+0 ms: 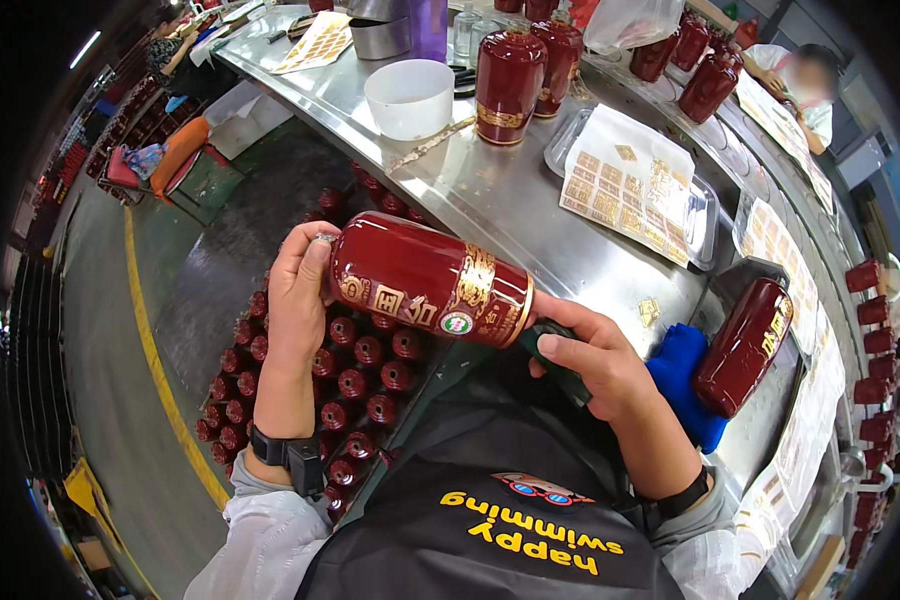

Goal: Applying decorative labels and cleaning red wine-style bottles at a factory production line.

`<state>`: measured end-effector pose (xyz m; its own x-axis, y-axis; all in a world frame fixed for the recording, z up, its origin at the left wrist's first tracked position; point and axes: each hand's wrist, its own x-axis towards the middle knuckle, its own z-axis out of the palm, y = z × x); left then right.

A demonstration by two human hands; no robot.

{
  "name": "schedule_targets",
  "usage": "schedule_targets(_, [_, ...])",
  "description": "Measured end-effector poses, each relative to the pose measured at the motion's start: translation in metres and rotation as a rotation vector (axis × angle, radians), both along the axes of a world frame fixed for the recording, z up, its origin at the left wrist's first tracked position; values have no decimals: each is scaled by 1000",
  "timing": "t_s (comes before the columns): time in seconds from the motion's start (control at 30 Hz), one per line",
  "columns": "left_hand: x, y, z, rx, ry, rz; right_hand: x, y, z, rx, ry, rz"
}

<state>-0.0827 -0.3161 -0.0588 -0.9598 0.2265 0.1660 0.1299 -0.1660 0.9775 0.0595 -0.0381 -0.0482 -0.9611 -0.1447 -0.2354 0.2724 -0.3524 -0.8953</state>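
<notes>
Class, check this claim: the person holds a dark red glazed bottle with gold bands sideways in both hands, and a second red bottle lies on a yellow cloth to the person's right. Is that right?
Not quite. The head view shows the second red bottle lying on a blue cloth, not a yellow one. The rest holds: the left hand and right hand hold the dark red glazed bottle with gold bands sideways.

The red bottle's (430, 281) neck end sits hidden inside the left hand (298, 295), possibly capped.

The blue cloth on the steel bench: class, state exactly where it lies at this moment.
In the head view, the blue cloth lies on the right of the steel bench, just beyond the right hand and tucked under the lying dark red ceramic bottle.
</notes>
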Motion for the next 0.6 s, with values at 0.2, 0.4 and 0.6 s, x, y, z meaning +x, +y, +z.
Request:
schedule_targets(0.2, [-3, 1, -6, -19, 0, -8, 1, 3, -2, -38, -19, -10])
schedule_targets(0.4, [4, 8, -3, 46, 19, 24, 1, 2, 0, -35, -2, -14])
schedule_targets(0.6, [-2, -7, -11, 38, -17, -63, -1, 1, 3, -11, 1, -11])
